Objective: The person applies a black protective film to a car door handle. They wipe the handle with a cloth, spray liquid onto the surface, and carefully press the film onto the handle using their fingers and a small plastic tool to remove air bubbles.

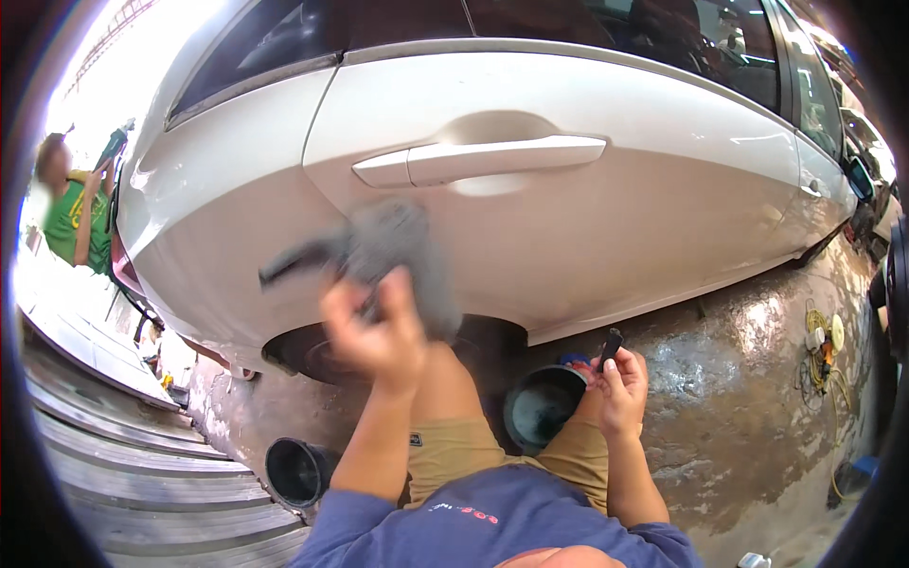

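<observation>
Head view showed one white car point(568, 208) filling the far half of the scene, its single door handle point(478, 159) at centre. One grey cloth point(393, 251), blurred, was against the door panel just below the handle. The left hand point(374, 331) was closed around the cloth's lower part, fingers curled, gripping it. The right hand point(620, 383) was lower and to the right, near the knee, pinching one small dark object point(611, 346) between thumb and fingers; what the object was could not be told. Two dark buckets stood on the wet ground point(739, 379): one bucket point(542, 405) between the knees under the car's sill, and a second bucket point(295, 470) near left, beside the left forearm. One coil of yellow cord point(819, 364) lay at the far right on the ground. One other person in a green shirt point(71, 213) stood at the far left, behind the car's rear, well apart from both hands.
</observation>
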`<state>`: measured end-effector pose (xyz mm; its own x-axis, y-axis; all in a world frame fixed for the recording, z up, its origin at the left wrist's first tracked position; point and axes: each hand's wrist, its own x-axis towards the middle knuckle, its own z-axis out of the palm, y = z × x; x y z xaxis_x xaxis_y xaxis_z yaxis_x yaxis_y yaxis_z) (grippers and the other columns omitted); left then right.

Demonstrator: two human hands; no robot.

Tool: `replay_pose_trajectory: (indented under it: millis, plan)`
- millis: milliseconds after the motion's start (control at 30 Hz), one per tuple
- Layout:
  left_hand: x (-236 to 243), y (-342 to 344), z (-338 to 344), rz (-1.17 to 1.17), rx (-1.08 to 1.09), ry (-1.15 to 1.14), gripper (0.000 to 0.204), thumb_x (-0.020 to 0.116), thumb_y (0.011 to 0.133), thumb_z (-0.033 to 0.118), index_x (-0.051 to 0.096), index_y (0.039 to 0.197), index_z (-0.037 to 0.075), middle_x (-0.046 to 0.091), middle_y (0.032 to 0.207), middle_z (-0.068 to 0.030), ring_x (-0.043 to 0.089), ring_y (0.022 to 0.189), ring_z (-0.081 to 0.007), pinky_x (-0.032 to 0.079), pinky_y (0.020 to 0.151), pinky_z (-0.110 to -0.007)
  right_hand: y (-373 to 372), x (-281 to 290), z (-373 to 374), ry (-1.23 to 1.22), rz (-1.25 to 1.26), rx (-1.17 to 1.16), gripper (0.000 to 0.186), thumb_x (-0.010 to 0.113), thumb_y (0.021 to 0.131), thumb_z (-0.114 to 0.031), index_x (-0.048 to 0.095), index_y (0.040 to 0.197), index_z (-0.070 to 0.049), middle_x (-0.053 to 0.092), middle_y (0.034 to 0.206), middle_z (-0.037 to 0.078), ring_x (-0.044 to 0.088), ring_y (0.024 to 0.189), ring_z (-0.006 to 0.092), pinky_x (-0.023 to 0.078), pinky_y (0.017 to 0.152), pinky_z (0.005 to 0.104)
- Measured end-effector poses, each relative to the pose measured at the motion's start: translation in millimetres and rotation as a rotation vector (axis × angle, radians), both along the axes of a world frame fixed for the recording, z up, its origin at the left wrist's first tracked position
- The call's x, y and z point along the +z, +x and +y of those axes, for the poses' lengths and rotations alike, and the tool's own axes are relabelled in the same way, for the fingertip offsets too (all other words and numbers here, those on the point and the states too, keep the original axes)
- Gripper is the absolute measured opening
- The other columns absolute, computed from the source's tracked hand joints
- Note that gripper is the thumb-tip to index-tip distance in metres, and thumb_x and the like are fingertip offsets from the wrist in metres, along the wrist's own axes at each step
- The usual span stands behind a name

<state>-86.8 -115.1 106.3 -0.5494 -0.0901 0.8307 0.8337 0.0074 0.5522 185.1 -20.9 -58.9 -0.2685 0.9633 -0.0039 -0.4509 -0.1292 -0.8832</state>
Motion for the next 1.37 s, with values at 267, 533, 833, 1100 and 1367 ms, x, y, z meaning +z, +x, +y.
replay_pose_trajectory:
  millis: [267, 533, 833, 1100, 1367]
  plan:
    - [28, 88, 130, 0.18, -0.64, -0.064, 0.03, 0.079, 0.093, 0.017, 0.053, 0.081, 0.008, 0.053, 0.074, -0.0072, 0.053, 0.067, -0.0224, 0.045, 0.061, -0.034, 21, -11, -6, 0.172, -0.002, -0.186, 0.025, 0.06, 0.104, -0.009, 0.059, 0.127, 0.001, 0.068, 0.1, 0.011, 0.065, 0.078, 0.0152, 0.057, 0.066, 0.0295]
    - [31, 29, -46, -0.522, -0.586, -0.242, 0.041, 0.071, 0.096, 0.009, 0.06, 0.134, -0.002, 0.062, 0.125, -0.0096, 0.061, 0.108, -0.0157, 0.051, 0.095, -0.029, 83, 8, 16, 0.078, 0.148, -0.381, 0.019, 0.053, 0.099, -0.012, 0.056, 0.116, -0.004, 0.063, 0.095, 0.008, 0.06, 0.075, 0.0153, 0.05, 0.064, 0.0289]
    - [-24, -3, 92, 0.526, 0.07, -0.347, 0.053, 0.084, 0.088, 0.026, 0.065, 0.129, -0.003, 0.067, 0.128, -0.0207, 0.064, 0.118, -0.0377, 0.047, 0.106, -0.045, 37, 7, 0, 0.099, 0.148, -0.206, 0.019, 0.055, 0.099, -0.011, 0.057, 0.116, -0.002, 0.064, 0.094, 0.009, 0.06, 0.074, 0.0162, 0.051, 0.065, 0.0303]
    - [-32, 27, 89, 0.267, -0.781, -0.713, 0.022, 0.073, 0.096, 0.018, 0.073, 0.114, 0.004, 0.073, 0.109, -0.0144, 0.068, 0.105, -0.0338, 0.052, 0.096, -0.042, 50, -15, -19, 0.132, 0.024, -0.211, 0.019, 0.053, 0.099, -0.009, 0.057, 0.115, -0.001, 0.064, 0.092, 0.01, 0.06, 0.073, 0.0158, 0.052, 0.063, 0.0301]
    - [-67, 38, -118, 0.111, -1.178, -1.504, 0.024, 0.068, 0.101, 0.026, 0.072, 0.112, 0.005, 0.071, 0.107, -0.018, 0.068, 0.107, -0.0303, 0.053, 0.094, -0.043, 29, 43, 12, 0.225, -0.044, -0.081, 0.039, 0.061, 0.105, -0.019, 0.058, 0.137, 0.002, 0.059, 0.083, 0.005, 0.057, 0.071, 0.0114, 0.05, 0.061, 0.0282]
